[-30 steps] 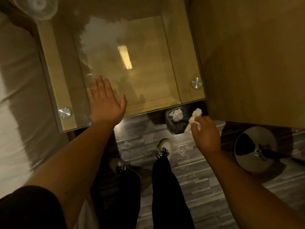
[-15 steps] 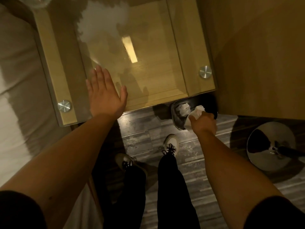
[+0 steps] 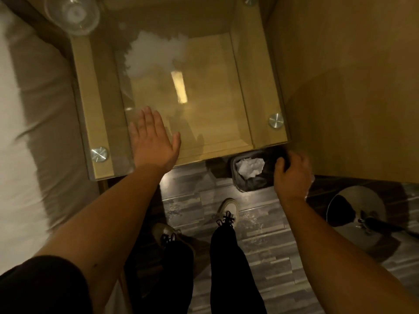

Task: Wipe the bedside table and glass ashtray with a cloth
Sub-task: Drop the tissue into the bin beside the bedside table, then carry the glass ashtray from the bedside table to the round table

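Glass-topped bedside table with a small bin at its front right corner

The bedside table [image 3: 263,91] has a clear glass top over a wooden frame, and the left hand [image 3: 154,141] lies flat on the glass near the front edge, fingers straight and together. On the floor below the front right corner stands a dark waste bin [image 3: 247,184] holding crumpled white paper or cloth [image 3: 250,167]; which of the two cannot be told. The right hand [image 3: 292,175] hangs at the bin's right rim, fingers curled; whether it holds anything cannot be told. The glass ashtray [image 3: 72,14] sits at the table's far left corner.
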